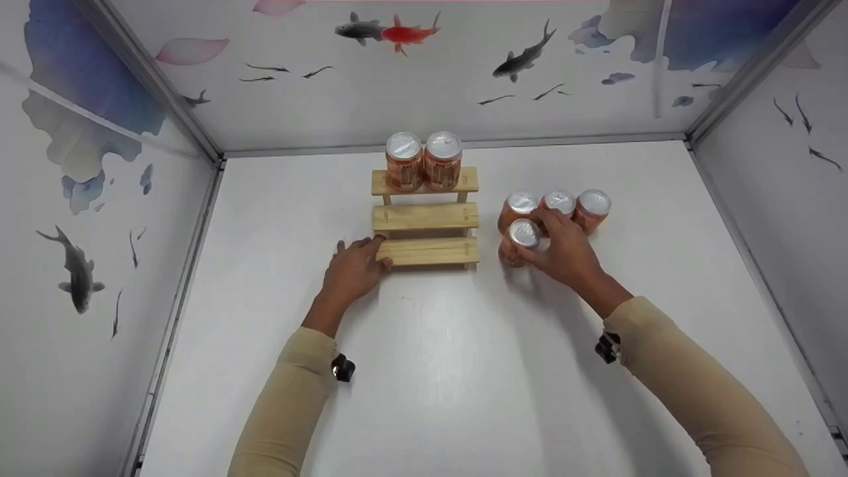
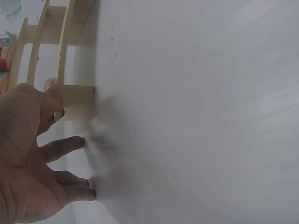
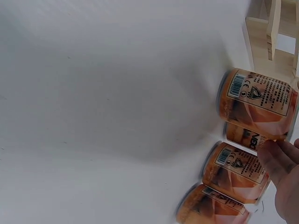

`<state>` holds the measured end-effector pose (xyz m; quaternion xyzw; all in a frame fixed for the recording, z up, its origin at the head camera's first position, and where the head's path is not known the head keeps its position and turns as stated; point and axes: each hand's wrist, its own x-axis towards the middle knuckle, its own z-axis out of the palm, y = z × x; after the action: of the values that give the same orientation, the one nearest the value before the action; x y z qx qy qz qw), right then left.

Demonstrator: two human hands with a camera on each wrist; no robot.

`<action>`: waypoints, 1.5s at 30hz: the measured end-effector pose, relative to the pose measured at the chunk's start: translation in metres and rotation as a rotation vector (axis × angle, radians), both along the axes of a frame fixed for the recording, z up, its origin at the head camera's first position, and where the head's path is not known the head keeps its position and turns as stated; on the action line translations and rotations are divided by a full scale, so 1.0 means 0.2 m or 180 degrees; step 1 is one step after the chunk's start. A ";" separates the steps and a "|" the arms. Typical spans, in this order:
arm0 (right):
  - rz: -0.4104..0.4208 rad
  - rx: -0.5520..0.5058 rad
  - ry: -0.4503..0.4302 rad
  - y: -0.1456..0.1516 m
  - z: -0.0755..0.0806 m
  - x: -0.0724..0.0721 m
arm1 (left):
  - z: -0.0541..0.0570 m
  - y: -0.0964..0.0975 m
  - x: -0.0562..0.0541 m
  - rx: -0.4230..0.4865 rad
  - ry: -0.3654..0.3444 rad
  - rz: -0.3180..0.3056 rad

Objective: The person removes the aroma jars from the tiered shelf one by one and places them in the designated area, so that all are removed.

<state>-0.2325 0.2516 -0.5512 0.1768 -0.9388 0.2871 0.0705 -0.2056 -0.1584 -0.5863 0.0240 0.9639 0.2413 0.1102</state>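
A three-step wooden rack (image 1: pixel 427 252) stands on the white table, with two orange-brown drink cans (image 1: pixel 404 162) side by side on its top step. At the left end of its lowest step, my left hand (image 1: pixel 354 268) grips the board between thumb and index finger. The other fingers reach down to the table in the left wrist view. Right of the rack, my right hand (image 1: pixel 566 252) holds the nearest can (image 3: pixel 257 102) of a cluster, thumb on its near side. Three more cans (image 1: pixel 593 211) stand right behind it, the middle one partly covered by my fingers.
White panels printed with fish and petals enclose the table (image 1: pixel 437 371) at the back and sides. Metal frame strips (image 1: pixel 305 151) run along the table's edges. A small black device (image 1: pixel 343 368) is strapped to each wrist.
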 end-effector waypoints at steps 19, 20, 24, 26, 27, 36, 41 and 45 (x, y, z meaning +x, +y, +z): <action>0.0168 0.0306 -0.0008 -0.20 0.27 -0.17 | 0.01 -0.01 0.00 0.0062 0.0068 0.0009; 0.0185 0.0294 -0.0026 -0.22 0.28 -0.18 | 0.01 -0.01 0.01 0.0050 0.0074 0.0000; 0.0242 0.0251 -0.0052 -0.29 0.32 -0.22 | 0.01 -0.01 0.01 -0.0010 0.0129 -0.0072; 0.0262 0.0240 -0.0053 -0.33 0.33 -0.24 | 0.01 -0.01 0.01 -0.0016 0.0154 -0.0078; 0.0268 0.0237 -0.0063 -0.35 0.33 -0.25 | 0.01 -0.01 0.01 -0.0012 0.0167 -0.0076; 0.0271 0.0117 -0.0192 -0.49 0.38 -0.30 | 0.01 -0.01 0.00 0.0127 0.0123 -0.0076; 0.0276 0.0036 -0.0133 -0.53 0.39 -0.32 | 0.00 -0.01 0.00 0.0228 0.0076 -0.0022; 0.0290 -0.0036 -0.0037 -0.57 0.39 -0.34 | 0.00 0.00 0.00 0.0226 0.0068 -0.0007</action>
<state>-0.3005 0.1377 -0.4727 0.2173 -0.9285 0.2963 0.0529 -0.2051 -0.1590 -0.5869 0.0315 0.9558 0.2750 0.0992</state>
